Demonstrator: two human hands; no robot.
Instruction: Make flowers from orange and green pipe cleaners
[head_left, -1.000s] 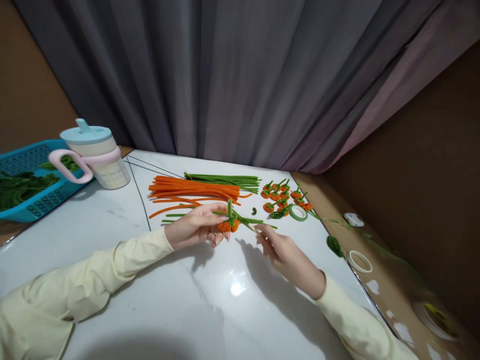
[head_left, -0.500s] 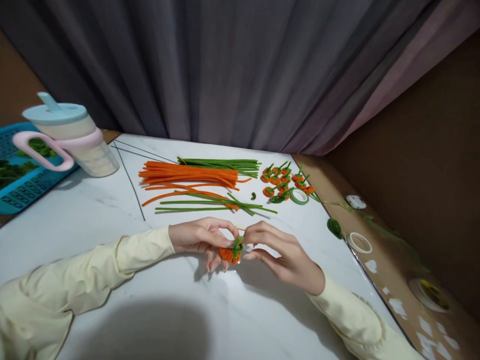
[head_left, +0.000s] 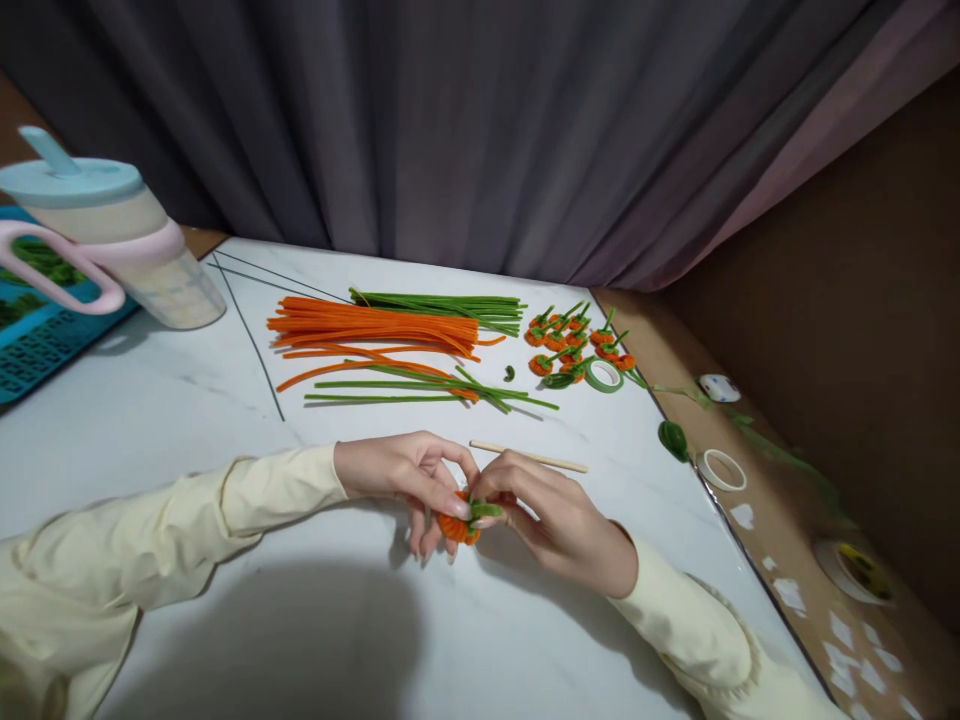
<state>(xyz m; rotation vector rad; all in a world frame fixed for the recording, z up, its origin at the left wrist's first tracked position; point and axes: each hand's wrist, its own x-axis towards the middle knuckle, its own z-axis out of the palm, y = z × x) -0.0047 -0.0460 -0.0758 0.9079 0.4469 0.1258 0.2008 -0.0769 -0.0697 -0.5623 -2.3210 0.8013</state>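
Observation:
A small orange pipe-cleaner pumpkin [head_left: 459, 524] with a green top is pinched between both my hands low over the white marble table [head_left: 187, 420]. My left hand [head_left: 409, 477] grips its left side with curled fingers. My right hand [head_left: 544, 510] pinches the green top from the right. A thin wooden stick [head_left: 528, 456] lies on the table just behind my right hand. Farther back lie a bundle of orange pipe cleaners [head_left: 375, 326], green pipe cleaners [head_left: 442, 301] and several finished little pumpkins [head_left: 574, 342].
A lidded cup with a pink handle [head_left: 105, 240] stands at the back left beside a blue basket [head_left: 41, 330]. A green tape roll [head_left: 604, 375] and a white tape roll [head_left: 721, 469] lie at the right. A grey curtain [head_left: 450, 130] hangs behind; brown board walls the right.
Both hands drew the pumpkin nearer to me and lower. The wooden stick left the pumpkin and now lies on the table. The long green stem is now a short bent top.

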